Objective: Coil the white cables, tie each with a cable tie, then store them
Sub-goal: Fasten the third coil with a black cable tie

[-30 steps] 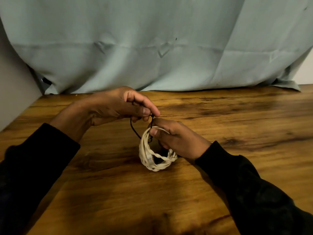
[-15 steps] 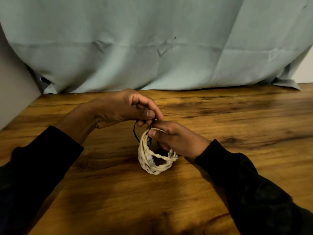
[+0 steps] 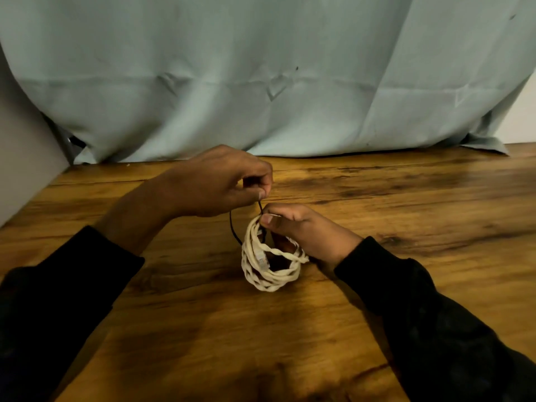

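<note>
A coiled white cable (image 3: 268, 269) stands on edge on the wooden table (image 3: 406, 216), its clear plug showing on the left side of the coil. My right hand (image 3: 304, 232) grips the top of the coil, thumb pressed on the strands. A thin black cable tie (image 3: 233, 227) loops around the coil's upper left. My left hand (image 3: 220, 181) pinches the tie's free end just above the coil, fingers closed on it.
A pale blue-green cloth (image 3: 261, 82) hangs behind the table's far edge. A grey wall panel (image 3: 20, 158) stands at the left. My dark sleeves cover both forearms near the bottom corners.
My left hand has lifted slightly and drawn the black tie's end upward, making its loop narrower. My right hand and the coil have stayed in place.
</note>
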